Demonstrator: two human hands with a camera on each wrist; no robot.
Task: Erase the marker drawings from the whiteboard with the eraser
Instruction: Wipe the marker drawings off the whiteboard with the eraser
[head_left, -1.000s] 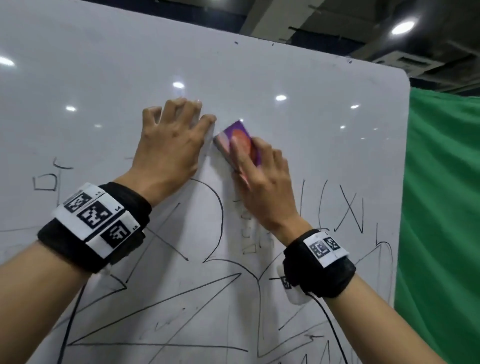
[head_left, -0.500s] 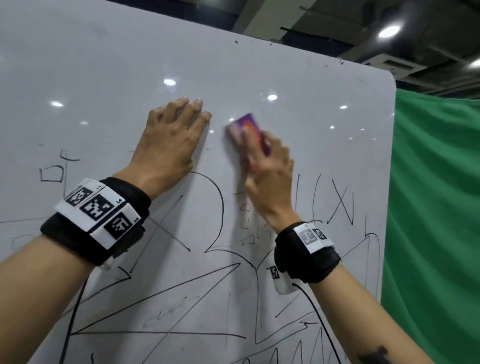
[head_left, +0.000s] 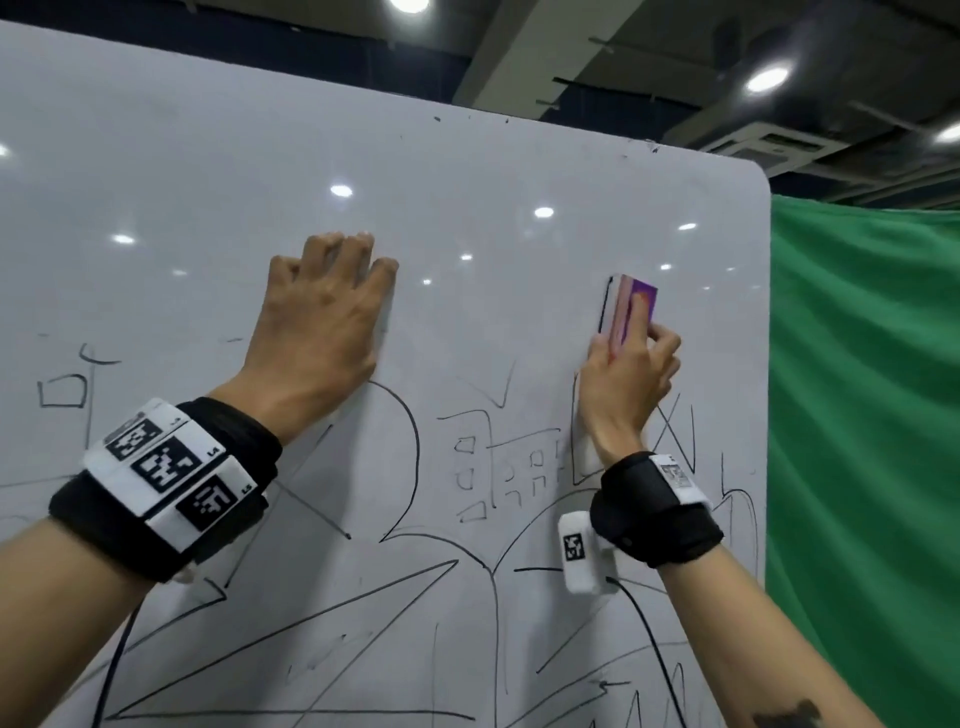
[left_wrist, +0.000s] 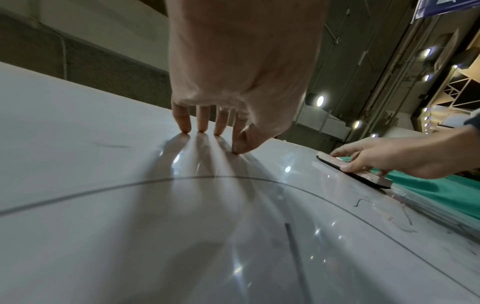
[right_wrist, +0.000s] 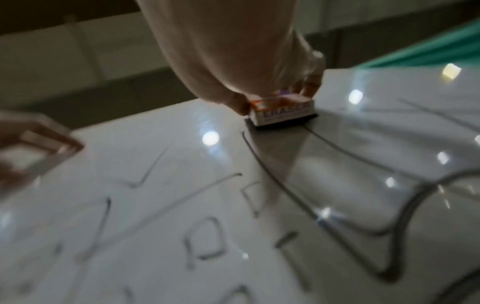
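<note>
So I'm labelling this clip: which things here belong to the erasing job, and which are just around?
Job:
whiteboard
drawings
eraser, gripped by right hand
left hand, flat on the board

Just around:
green curtain
ceiling lights
wristbands

A green curtain (head_left: 862, 415) hangs to the right, its folds running down the frame. Overhead, round ceiling lights (head_left: 768, 79) glow against dark beams and a ceiling vent (head_left: 779, 148). In the left wrist view a blue banner (left_wrist: 446, 6) shows at top right.
</note>
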